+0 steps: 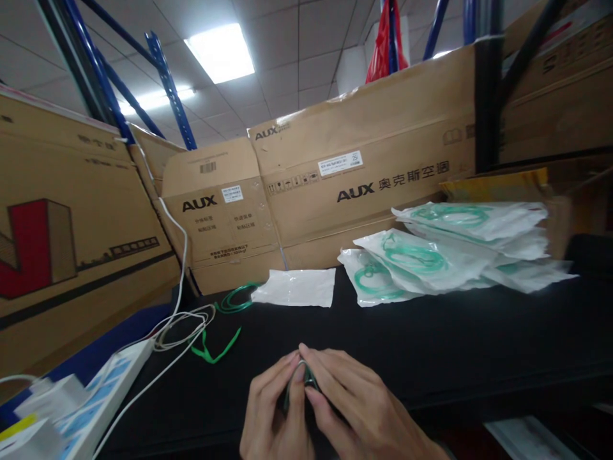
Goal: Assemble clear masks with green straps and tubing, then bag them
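At the lower middle of the head view, my left hand [275, 409] and my right hand [357, 402] meet at the fingertips. Between them they pinch a small thing with a thin curved edge [302, 364]; the fingers cover most of it and its kind does not show. Beyond the hands lies a white packet [299, 287] on the black table top [407, 345]. Coiled green tubing [234, 299] sits against the packet's left end. A loose green strip [215, 351] lies nearer, left of my hands.
Several clear and white packets of green tubing [416, 252] are piled at the right. White cables [184, 326] run to a power strip [110, 396] with plugged-in adapters at the lower left. Cardboard sheets [306, 223] stand along the back, beside blue rack posts [170, 89].
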The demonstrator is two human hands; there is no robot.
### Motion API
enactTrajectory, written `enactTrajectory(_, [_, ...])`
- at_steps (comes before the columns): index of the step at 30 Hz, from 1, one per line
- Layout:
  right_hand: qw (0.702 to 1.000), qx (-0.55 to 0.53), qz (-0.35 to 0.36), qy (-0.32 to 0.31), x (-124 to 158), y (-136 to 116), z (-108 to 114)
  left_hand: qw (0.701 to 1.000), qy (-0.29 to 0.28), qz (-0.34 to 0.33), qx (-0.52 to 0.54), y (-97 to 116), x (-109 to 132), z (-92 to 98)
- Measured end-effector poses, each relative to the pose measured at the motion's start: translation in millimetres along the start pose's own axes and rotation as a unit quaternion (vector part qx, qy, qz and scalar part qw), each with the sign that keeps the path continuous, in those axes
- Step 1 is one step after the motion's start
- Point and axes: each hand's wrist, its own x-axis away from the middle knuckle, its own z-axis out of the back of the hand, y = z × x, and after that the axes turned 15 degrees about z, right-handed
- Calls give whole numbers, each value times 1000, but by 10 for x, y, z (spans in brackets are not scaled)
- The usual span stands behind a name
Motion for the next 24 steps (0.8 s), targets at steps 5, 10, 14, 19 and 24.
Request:
enactTrajectory(5, [997,-71,-21,22,6,36,43,999,-14,22,20,-20,45,15])
enactTrajectory(10, [982,-168,-82,27,-24,94,88,995,-55,77,43,0,36,41])
enactTrajectory(14, [969,-205,-133,27,-37,118,98,994,-98,58,-7,-25,11,79])
enactTrajectory(19, [968,-185,-172,-4,88,226,288,981,-183,43,-43,122,-122,33])
enactTrajectory(24, [959,-147,-240,16,161,412,502,917,-385,78,-71,558,-456,-155])
